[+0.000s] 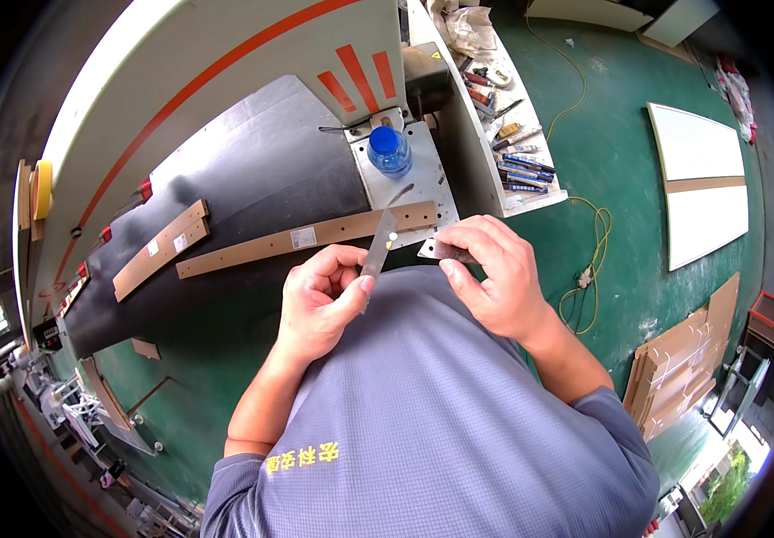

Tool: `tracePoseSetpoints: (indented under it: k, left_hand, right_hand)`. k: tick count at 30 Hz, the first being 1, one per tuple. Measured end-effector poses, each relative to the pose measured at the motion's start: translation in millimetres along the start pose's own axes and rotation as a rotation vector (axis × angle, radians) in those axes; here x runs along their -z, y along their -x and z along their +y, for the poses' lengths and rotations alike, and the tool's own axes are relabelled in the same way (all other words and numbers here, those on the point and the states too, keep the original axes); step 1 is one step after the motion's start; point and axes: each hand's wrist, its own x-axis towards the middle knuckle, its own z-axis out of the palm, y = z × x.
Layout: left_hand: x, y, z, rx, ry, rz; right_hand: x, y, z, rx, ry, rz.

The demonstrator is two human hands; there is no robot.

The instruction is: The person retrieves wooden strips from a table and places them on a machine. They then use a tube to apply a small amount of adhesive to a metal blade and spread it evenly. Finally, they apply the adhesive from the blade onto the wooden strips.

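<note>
In front of my chest, my left hand (320,300) pinches a thin flat metal strip (380,242) between thumb and fingers. The strip stands tilted, its upper end pointing away from me, with pale spots near that end. My right hand (495,273) is closed on a small flat metal piece (445,250) with a light corner; my fingers cover part of it. A gap separates the two pieces. Just beyond them lies a long brown strip (342,230) with holes and a white label. Its right end rests on a light metal plate (427,170).
A blue-capped bottle (389,154) stands on the plate. A shorter brown strip (161,248) lies on the machine's black surface (252,170). Beyond rises a white housing (252,40) with orange stripes. To the right, a white shelf (530,199) holds several hand tools; a yellow cord (604,224) trails across the floor.
</note>
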Motion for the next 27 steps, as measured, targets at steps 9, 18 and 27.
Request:
tracePoseSetpoints:
  k: [9,18,27]
  left_hand:
    - [17.8,8.5,-1.8,-0.264,-0.340,-0.011]
    - [28.8,10.7,-3.3,-0.405,-0.443,0.021]
    - [34.5,13.5,-5.4,-0.277,-0.356,0.030]
  right_hand:
    - [-23.0,-7.5,-33.8,0.156,0.229,0.121]
    - [-35.9,-14.1,-48.6,0.157,0.334,0.124]
    - [-34.8,-17.3,-49.1,0.169,0.396,0.060]
